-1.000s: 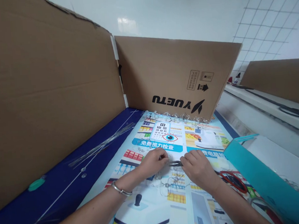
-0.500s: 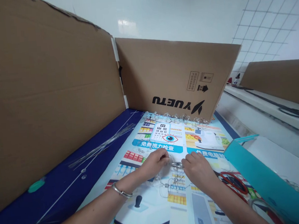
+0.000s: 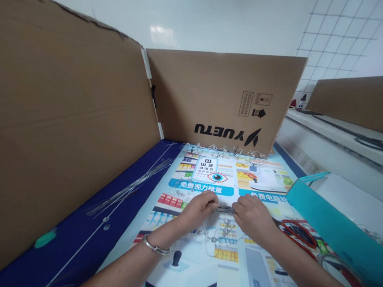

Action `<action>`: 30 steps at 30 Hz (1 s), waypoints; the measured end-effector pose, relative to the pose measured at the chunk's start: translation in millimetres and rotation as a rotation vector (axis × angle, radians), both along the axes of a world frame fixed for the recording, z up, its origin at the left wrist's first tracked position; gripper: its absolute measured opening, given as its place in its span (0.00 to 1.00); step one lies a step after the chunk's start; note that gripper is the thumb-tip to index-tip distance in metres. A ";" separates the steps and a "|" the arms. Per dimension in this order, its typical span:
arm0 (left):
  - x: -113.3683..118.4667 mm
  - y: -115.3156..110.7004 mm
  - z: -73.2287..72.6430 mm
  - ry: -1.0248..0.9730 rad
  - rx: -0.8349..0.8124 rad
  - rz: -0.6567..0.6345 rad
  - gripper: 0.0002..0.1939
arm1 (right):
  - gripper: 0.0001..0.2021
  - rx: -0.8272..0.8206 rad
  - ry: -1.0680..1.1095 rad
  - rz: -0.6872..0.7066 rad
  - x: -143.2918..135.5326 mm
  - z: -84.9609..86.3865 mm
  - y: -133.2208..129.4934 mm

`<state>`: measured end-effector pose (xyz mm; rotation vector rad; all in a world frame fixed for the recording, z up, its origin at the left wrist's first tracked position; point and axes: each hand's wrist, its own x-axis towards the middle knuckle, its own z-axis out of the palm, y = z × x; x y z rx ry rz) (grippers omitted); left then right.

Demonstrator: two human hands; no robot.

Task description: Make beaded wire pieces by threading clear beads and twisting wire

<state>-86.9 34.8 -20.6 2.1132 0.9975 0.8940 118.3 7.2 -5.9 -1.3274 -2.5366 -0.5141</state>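
Cardboard walls (image 3: 67, 126) enclose a surface spread with a printed eye-test poster (image 3: 214, 177). Since a second ago both hands have barely shifted: left hand (image 3: 199, 209) and right hand (image 3: 253, 216) pinch small pliers (image 3: 226, 209) and thin wire between them above the poster's middle.

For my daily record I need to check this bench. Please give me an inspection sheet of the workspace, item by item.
Surface: printed poster lying on a dark blue table.
Job's things: small metal tool held between both hands; thin wire piece below them.
Clutter: bundle of thin wires, green cap, red ring, teal bag.
Grippers: left hand and right hand both pinch the tool; bracelet on left wrist.
Cables: black cable on the next bench.
Surroundings: cardboard screens, white tiled wall.
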 end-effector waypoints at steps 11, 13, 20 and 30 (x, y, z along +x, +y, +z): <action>-0.2 2.3 -1.9 -0.006 0.029 -0.014 0.05 | 0.02 -0.044 0.032 -0.014 -0.3 -1.3 0.7; -0.2 2.3 -2.3 -0.011 0.033 -0.021 0.05 | 0.02 -0.052 0.035 -0.012 -0.3 -1.5 0.6; -1.7 1.3 1.7 -0.002 0.144 -0.032 0.05 | 0.03 -0.051 0.033 0.001 0.9 -2.9 0.3; -6.4 1.9 2.6 0.189 0.383 -0.081 0.06 | 0.03 -0.045 0.005 -0.005 0.8 -6.4 1.6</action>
